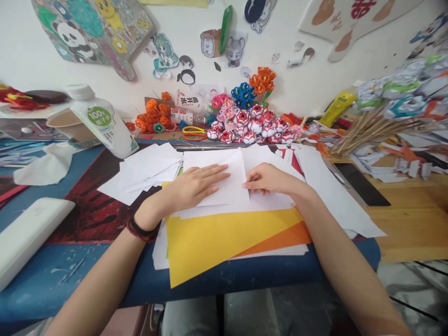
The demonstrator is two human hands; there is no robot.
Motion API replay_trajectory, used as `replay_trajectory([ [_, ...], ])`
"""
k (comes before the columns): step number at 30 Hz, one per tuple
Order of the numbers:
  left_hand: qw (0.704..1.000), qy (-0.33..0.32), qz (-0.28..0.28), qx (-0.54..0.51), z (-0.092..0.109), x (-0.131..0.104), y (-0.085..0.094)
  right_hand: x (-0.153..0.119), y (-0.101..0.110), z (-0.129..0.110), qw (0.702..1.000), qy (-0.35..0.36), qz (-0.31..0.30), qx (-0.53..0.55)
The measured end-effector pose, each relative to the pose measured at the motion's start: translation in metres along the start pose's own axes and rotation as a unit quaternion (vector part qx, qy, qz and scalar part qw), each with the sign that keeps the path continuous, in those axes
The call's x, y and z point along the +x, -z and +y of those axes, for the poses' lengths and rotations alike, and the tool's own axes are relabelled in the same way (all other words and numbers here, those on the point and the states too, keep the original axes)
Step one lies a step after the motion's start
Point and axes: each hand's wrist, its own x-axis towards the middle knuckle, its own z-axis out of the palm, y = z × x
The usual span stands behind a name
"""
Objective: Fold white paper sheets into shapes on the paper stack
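My left hand (196,186) lies flat on a white sheet (217,161), its fingers stretched to the right. The fingers of my right hand (261,179) are pinched together at that sheet's right edge. More white paper lies beneath and to the right. Under it are a yellow sheet (217,238) and an orange sheet (276,240), both jutting toward the table's front edge. A pile of white paper pieces (150,165) rests left of my left hand.
A white bottle (101,121) and a white box-like object (35,233) stand and lie at the left. Red-and-white paper flowers (255,123) line the back. At the right are long white strips (336,191), a dark phone-like slab (362,184) and bundled sticks (367,130).
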Motion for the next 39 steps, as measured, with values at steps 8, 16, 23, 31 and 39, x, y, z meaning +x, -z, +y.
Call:
replay_trajectory([
  [8,0.999,-0.023,-0.022,-0.042,-0.013,-0.004,0.0,-0.001,0.0,0.002,0.995,-0.014,0.018,-0.1],
  [16,0.998,-0.024,-0.037,-0.041,-0.013,-0.007,-0.004,-0.007,0.0,-0.003,0.989,-0.037,0.011,-0.142],
  [23,0.998,-0.027,-0.056,-0.017,-0.012,-0.006,-0.008,-0.013,0.004,-0.013,0.988,-0.062,-0.027,-0.142],
  [31,0.996,-0.028,-0.078,0.019,-0.009,-0.005,-0.008,-0.013,0.007,-0.014,0.983,-0.091,-0.064,-0.145],
  [39,0.995,-0.028,-0.077,0.053,-0.011,-0.004,-0.012,-0.014,0.007,-0.014,0.983,-0.082,-0.054,-0.153],
])
